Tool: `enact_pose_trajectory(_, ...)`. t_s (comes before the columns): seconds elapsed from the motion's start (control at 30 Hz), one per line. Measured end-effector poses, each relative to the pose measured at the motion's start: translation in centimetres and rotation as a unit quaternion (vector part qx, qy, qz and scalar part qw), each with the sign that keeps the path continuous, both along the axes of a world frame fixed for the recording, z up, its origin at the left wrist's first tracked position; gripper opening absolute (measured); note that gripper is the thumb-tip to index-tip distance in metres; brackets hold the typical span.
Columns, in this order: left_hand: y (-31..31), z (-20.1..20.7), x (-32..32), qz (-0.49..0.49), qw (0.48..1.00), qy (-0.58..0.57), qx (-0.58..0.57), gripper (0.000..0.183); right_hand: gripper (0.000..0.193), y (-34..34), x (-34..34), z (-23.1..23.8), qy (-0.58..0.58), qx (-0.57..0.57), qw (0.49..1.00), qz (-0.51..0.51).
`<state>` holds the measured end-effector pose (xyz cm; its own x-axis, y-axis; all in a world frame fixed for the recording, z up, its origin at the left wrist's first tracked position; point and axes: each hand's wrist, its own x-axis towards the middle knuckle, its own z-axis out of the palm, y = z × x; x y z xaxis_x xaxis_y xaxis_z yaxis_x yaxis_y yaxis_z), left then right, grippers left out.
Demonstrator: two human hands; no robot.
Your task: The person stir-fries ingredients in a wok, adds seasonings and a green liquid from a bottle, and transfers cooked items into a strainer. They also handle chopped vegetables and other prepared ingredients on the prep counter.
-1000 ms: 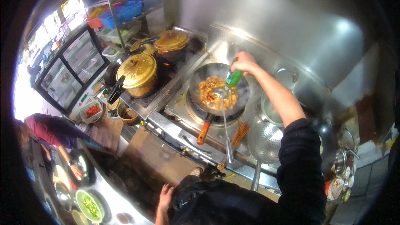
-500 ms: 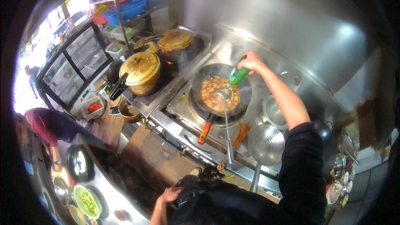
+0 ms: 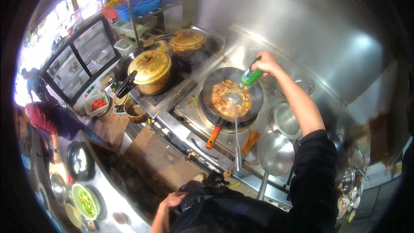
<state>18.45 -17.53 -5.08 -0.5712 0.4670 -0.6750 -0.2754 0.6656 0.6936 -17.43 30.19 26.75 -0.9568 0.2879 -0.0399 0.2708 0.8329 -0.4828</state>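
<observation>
Over the wok: right hand [image 3: 266, 62] is closed around the upper end of a green bottle [image 3: 251, 77], fingers wrapped about its body; the bottle hangs above the far right part of the wok [image 3: 254, 87], near the rim.
Bottle axis: long axis runs from the hand at upper right down to lower left; the mouth end points down-left toward the food [image 3: 230, 97]. Tilt is steep, spout lower than base.
Bottle contact: held clear of the wok, not touching the rim as far as the view shows; whether liquid is leaving it cannot be told.
Left hand: left hand [image 3: 174, 199] sits low by the person's waist, near the dark clothing; fingers curl loosely, and whether they grip anything cannot be told.
Ladle: long-handled ladle [image 3: 236, 121] rests with its bowl in the food, handle reaching toward the stove's front edge, unheld.
Wok handle: orange handle [image 3: 214, 133] sticks out toward the front left.
Risk 1: judged, at this steep tilt too much could pour at once, over-seasoning the dish.
Risk 2: judged, the bare forearm is over a hot pan; spatter when liquid meets oil could scald it.
Risk 3: judged, the unheld ladle could tip or slide off if the wok is bumped.
Nearby: perforated strainer [image 3: 276, 154] lies right of the ladle handle; brass-lidded pot [image 3: 152, 71] stands on the left burner.
</observation>
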Motion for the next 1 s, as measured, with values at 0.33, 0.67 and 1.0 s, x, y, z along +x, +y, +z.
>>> enact_pose_trajectory(0.33, 0.2, 0.1, -0.7, -0.050, 0.998, -0.035, -0.026, 0.041, 0.047, 0.6, 0.3, -0.2, 0.024, -0.049, 0.998, -0.004)
enact_pose_trajectory(0.67, 0.7, 0.7, -0.3, 0.019, 0.999, 0.018, -0.027, 0.032, 0.045, -0.5, 0.7, -2.1, 0.026, 0.143, 0.986, 0.081)
enact_pose_trajectory(1.0, -0.4, -0.1, -0.1, 0.030, 0.981, 0.162, 0.101, 0.023, 0.054, -1.1, 0.5, -1.8, 0.010, 0.021, 0.999, 0.031)
